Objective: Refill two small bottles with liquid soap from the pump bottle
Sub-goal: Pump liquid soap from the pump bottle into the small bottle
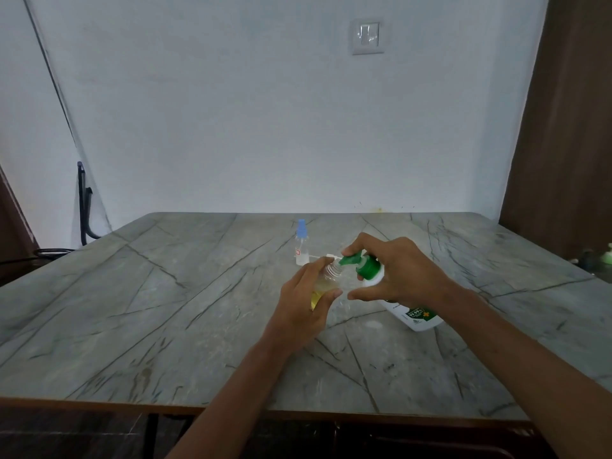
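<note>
L hand [303,294] grips uncapped small clear plastic bottle [326,279], part-filled w/ yellow soap, mouth at nozzle of tilted white green-topped pump bottle [414,316], which R hand [402,271] clasps w/ fingers on pump; blue-capped small clear bottle [302,243] behind pump bottle is capped, apparently unfilled, so approx. btl 1 of 2 underway.

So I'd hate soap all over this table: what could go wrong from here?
The narrow neck of the small bottle sits at the green nozzle; a squirt could miss onto the table. The left hand holds it tilted, so soap might run out. The pump bottle looks tilted under the right hand and could slip.
</note>
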### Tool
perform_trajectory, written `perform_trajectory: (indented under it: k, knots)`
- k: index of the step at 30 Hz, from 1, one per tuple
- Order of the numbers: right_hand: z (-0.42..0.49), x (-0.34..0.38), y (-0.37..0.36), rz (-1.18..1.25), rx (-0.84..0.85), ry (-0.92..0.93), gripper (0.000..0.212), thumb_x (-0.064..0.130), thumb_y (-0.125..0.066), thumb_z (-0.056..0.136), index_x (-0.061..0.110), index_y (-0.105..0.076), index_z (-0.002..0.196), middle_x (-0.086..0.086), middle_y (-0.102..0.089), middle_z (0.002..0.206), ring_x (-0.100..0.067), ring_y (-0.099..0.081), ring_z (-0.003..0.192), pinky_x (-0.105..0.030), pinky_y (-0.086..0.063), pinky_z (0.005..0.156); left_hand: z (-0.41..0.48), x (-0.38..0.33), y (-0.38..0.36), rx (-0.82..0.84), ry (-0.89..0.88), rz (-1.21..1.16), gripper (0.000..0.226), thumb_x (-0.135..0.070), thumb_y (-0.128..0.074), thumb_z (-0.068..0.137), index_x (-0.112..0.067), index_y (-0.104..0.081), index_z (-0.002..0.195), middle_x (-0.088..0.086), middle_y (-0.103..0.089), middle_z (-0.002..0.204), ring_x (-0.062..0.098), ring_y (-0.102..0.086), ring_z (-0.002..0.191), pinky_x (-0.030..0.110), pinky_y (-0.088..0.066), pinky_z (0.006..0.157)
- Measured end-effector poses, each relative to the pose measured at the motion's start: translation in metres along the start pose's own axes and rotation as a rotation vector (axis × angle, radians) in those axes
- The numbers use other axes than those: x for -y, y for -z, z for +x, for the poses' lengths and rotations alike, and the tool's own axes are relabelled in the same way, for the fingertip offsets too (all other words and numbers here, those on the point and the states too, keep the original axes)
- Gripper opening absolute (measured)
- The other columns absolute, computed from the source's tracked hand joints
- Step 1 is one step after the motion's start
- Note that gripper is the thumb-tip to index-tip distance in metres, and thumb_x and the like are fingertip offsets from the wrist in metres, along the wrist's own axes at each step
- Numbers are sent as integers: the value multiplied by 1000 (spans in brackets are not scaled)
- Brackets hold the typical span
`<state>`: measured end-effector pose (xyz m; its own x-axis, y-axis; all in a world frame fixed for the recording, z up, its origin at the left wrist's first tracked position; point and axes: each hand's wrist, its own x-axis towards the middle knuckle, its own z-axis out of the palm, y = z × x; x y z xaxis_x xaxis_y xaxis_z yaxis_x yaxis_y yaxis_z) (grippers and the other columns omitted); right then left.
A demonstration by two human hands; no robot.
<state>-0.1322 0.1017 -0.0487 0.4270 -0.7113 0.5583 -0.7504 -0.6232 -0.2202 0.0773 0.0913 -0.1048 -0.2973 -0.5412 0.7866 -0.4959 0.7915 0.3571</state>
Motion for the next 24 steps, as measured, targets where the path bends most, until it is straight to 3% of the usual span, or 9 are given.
perform_trajectory:
  k: [8, 14, 18, 24]
  knots:
    - [-2, 5, 3, -21, -1, 20, 68, 60, -78, 67, 48, -41, 123, 9, -71, 84, -9, -66, 73, -31, -56, 69, 0, 4, -1, -22, 12, -25, 49, -28, -66, 86, -11, -50, 129, 2, -61, 119, 1, -53, 102, 7, -41, 88]
    - [-5, 7, 5, -124, -13, 65, 71, 68, -65, 71, 50, -33, 133, 8, -71, 88, -7, -62, 68, -28, -55, 67, 0, 2, 0, -31, 6, -27, 49, -27, -66, 86, -8, -51, 128, 1, -60, 118, 0, -52, 102, 3, -38, 87]
    - [-3, 7, 4, -91, 2, 48, 71, 66, -71, 69, 49, -36, 128, 6, -71, 90, -9, -64, 73, -31, -55, 70, 0, 1, 1, -29, 16, -24, 50, -28, -65, 85, -7, -51, 128, 4, -60, 120, 6, -54, 103, 2, -38, 88]
    - [0, 5, 2, -46, 3, 22, 68, 60, -77, 67, 50, -40, 124, 3, -71, 84, -12, -66, 70, -34, -57, 66, 1, 1, 0, -32, 12, -15, 50, -26, -66, 85, -5, -51, 128, 6, -61, 119, -2, -47, 104, 0, -35, 89]
